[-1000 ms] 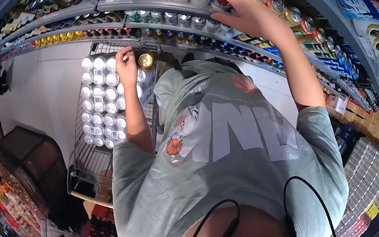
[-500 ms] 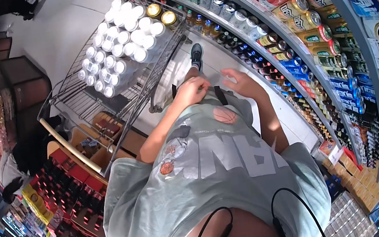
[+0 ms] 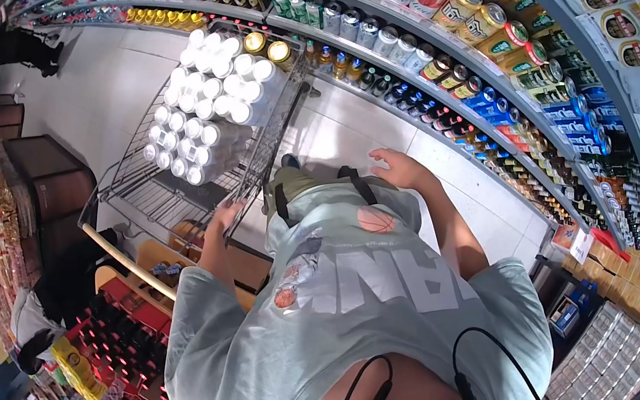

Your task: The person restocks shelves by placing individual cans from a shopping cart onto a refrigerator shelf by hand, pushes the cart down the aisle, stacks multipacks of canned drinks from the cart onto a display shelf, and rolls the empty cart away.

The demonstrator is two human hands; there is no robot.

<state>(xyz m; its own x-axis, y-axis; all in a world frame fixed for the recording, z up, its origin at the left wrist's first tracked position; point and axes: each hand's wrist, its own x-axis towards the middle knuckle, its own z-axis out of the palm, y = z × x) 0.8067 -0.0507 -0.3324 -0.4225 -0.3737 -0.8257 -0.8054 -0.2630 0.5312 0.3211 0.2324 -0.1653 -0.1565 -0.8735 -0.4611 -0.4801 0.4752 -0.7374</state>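
My left hand [image 3: 228,213] is beside the near side rail of a wire shopping cart [image 3: 143,181], its fingers partly stretched out; whether it touches the rail I cannot tell. My right hand [image 3: 401,169] hangs in front of my right hip with its fingers apart and nothing in them. Shrink-wrapped packs of white-topped cans [image 3: 194,107] fill the far part of the cart. Two gold-topped cans [image 3: 255,42] stand at the cart's far corner. The cart's pale handle [image 3: 126,260] lies to my left.
A curved drinks shelf [image 3: 430,47] with several rows of cans and bottles runs along my right. Dark display bins [image 3: 52,178] and red bottle crates [image 3: 120,329] stand on the left. A dark-clothed person [image 3: 28,49] is far left. Stacked cartons [image 3: 609,360] sit behind right.
My left hand has moved left and down, from in front of my body to the cart's side. The right hand has shifted slightly left and down. The foot ahead has drawn back.
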